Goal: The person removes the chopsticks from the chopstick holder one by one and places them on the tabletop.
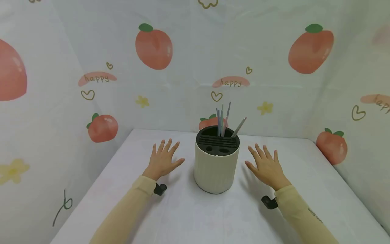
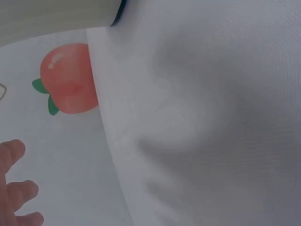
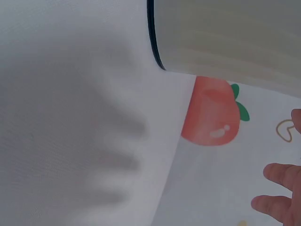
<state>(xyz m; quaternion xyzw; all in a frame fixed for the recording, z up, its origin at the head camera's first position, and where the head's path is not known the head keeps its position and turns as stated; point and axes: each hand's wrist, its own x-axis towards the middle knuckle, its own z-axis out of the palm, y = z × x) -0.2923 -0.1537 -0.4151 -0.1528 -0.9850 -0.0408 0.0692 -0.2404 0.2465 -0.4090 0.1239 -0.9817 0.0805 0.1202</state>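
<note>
A cream ribbed holder with a black slotted top stands upright between my hands. Several thin sticks, perhaps pens, lean out of its rear opening; their lower ends are hidden inside. To its left my left hand is spread palm down, fingers straight, holding nothing. On the other side my right hand is spread the same way, also holding nothing. Both hands are apart from the holder and cast shadows on the table. In the wrist views, part of the holder's side and a few fingertips show.
The white table runs back to a pale hanging cloth printed with peaches, hearts and yellow flowers. The cloth also closes in the left and right sides. A small black device is strapped at the left wrist, another at the right.
</note>
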